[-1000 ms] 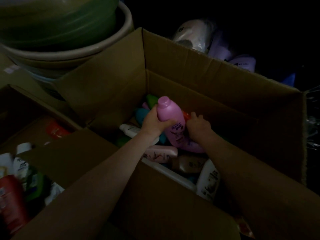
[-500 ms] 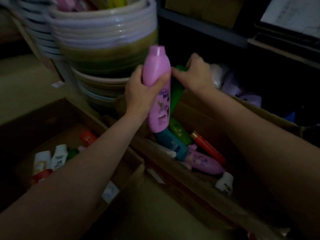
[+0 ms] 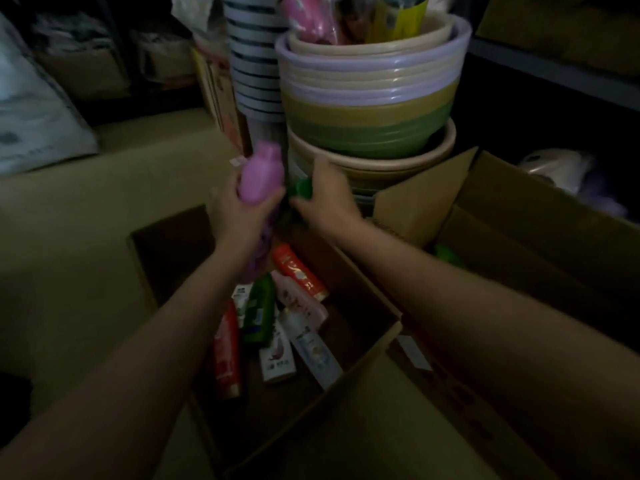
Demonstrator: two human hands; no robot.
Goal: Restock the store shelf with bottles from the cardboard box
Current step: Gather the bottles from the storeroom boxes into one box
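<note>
My left hand (image 3: 239,211) has its fingers curled round the middle of a pink bottle (image 3: 261,176), thumb side toward me. The bottle stands close to upright, long axis running up and down, with its blurred capped end pointing up and its lower part dropping behind my wrist. It is held in the air above the near cardboard box (image 3: 363,344), in front of the stacked basins (image 3: 370,98).

My right hand (image 3: 323,199) is just beside it, fingers wrapped round a green bottle (image 3: 302,189). Only a short dark green stub shows past my fingers, pointing left toward the pink bottle; I cannot tell its full length or which end this is.

Below my forearms the near box sits open. Lying flat in it are a red tube (image 3: 227,351), a green bottle (image 3: 259,310), an orange-red bottle (image 3: 299,273), a pale pink bottle (image 3: 299,301), a white bottle (image 3: 313,348) and a small white carton (image 3: 277,358), most with their long axes running away from me.

To the right a second, larger cardboard box (image 3: 512,216) stands open; its inside is dark, with one green shape (image 3: 446,254) showing. The basins behind hold a few packaged items I cannot make out.
</note>
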